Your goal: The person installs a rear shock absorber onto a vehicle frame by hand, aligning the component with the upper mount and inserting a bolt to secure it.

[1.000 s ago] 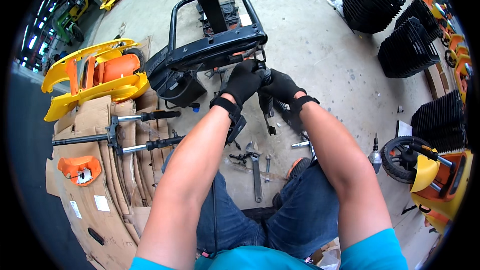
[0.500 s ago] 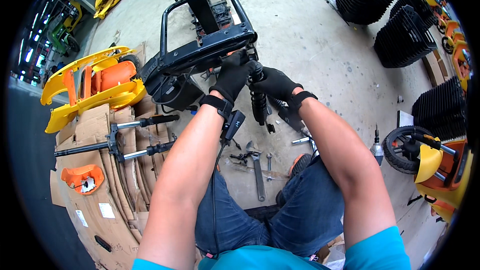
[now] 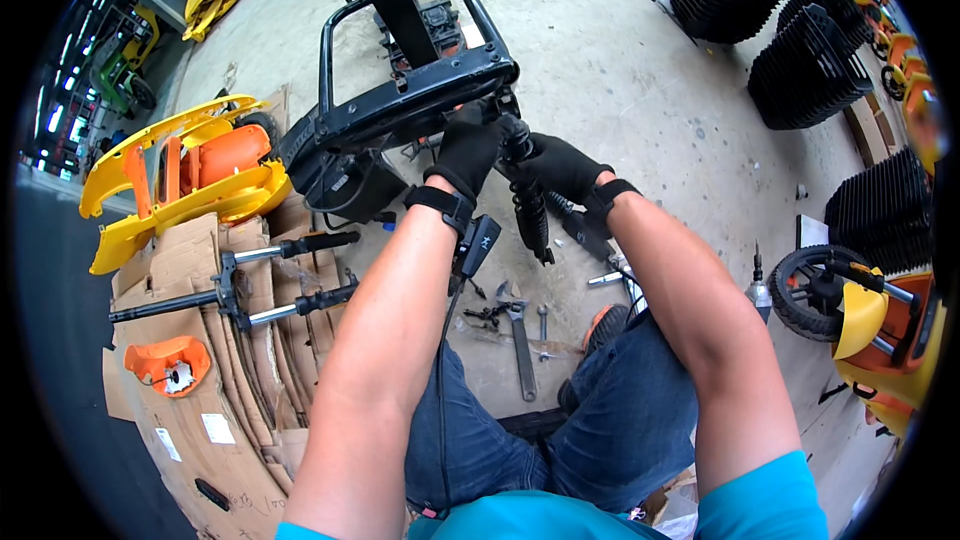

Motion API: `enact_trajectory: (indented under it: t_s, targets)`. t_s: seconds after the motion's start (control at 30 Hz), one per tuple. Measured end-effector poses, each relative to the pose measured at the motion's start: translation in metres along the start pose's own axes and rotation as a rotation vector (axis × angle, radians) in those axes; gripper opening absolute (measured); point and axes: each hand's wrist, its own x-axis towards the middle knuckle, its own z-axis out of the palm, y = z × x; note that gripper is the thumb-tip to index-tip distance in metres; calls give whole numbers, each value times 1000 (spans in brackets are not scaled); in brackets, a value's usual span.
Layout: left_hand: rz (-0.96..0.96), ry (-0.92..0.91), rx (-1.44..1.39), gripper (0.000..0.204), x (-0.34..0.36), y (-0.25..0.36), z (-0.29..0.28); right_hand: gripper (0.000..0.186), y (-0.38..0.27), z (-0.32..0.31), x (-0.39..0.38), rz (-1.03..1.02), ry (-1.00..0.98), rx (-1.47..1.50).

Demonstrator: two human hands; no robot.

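Note:
A black metal vehicle frame (image 3: 420, 90) with a looped bar stands in front of me. From its near end a black coil-spring shock absorber (image 3: 530, 215) hangs, tilted, with its lower end free. My right hand (image 3: 568, 168), in a black glove, is closed around the upper part of the shock absorber. My left hand (image 3: 468, 154), gloved too, is closed just left of the shock's top, under the frame's edge. Its fingertips are hidden, so what they grip does not show. On the floor between my legs lie an adjustable wrench (image 3: 521, 350) and a smaller wrench (image 3: 542, 328).
At left, flattened cardboard (image 3: 190, 280) carries a front fork (image 3: 230, 290) and an orange cover (image 3: 168, 368); yellow-orange body panels (image 3: 190, 165) lie beyond. At right are stacked black crates (image 3: 810, 70), a power tool (image 3: 758, 290) and a wheel (image 3: 805, 292) of another vehicle.
The lower end of the shock absorber has swung slightly right and toward me, so it slants more. Both hands stay near its top and have shifted slightly.

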Motion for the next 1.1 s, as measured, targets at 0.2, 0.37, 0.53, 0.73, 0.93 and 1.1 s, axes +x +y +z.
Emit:
enact_trajectory:
  t_s: [0.2, 0.37, 0.53, 0.73, 0.93, 1.1]
  targets:
    - [-41, 0, -131, 27, -3, -8, -3, 29, -6, 9, -8, 11, -15, 34]
    - [220, 134, 17, 30, 7, -29, -6, 40, -17, -3, -12, 33, -165, -157]
    - [117, 53, -15, 8, 15, -5, 4, 43, -10, -4, -16, 151, -90, -126]
    - [103, 145, -70, 8, 11, -7, 4, 40, -19, 6, -12, 159, -100, -220]
    - [198, 208, 192, 14, 20, -6, 7, 28, -13, 2, -11, 93, -26, -81]
    - [228, 251, 222, 25, 24, -18, 0, 26, -20, 6, -12, 129, -21, -81]
